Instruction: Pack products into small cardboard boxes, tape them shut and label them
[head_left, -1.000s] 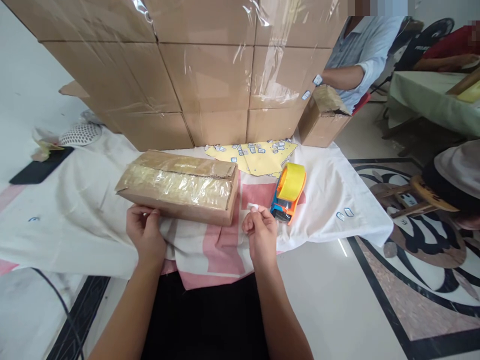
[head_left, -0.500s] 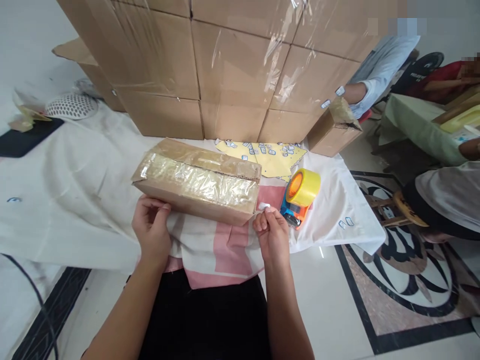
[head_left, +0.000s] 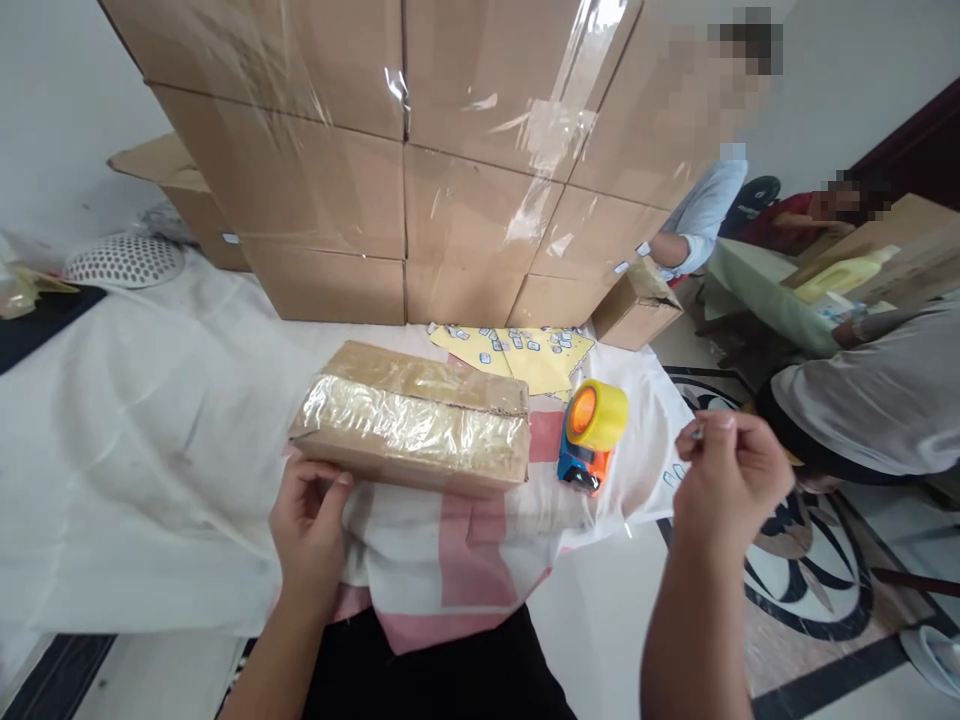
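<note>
A long cardboard box [head_left: 420, 470] lies on the cloth-covered table, with shiny clear tape along its top. My left hand [head_left: 311, 515] is at its front left corner, fingers curled against the lower edge and thumb bent. Out to the right, beyond the table's edge, my right hand [head_left: 731, 475] is raised with its fingers pinched. A small whitish scrap [head_left: 697, 433] shows between those fingertips; its exact kind is too small to tell. Right of the box stands a blue and orange tape dispenser [head_left: 581, 470] with a yellow tape roll [head_left: 609, 415] on it.
Stacked cartons [head_left: 330, 290] wrapped in clear film rise behind. Yellow sheets [head_left: 544, 370] with small labels lie before them. A smaller box [head_left: 637, 305] is near a co-worker's sleeve [head_left: 709, 215]. Another person in grey [head_left: 877, 390] sits at right. A white perforated object [head_left: 124, 262] lies at left.
My right hand has moved from the box's right end, up and out to the right, with the white scrap pinched. My left hand stays by the box corner. The camera view has shifted.
</note>
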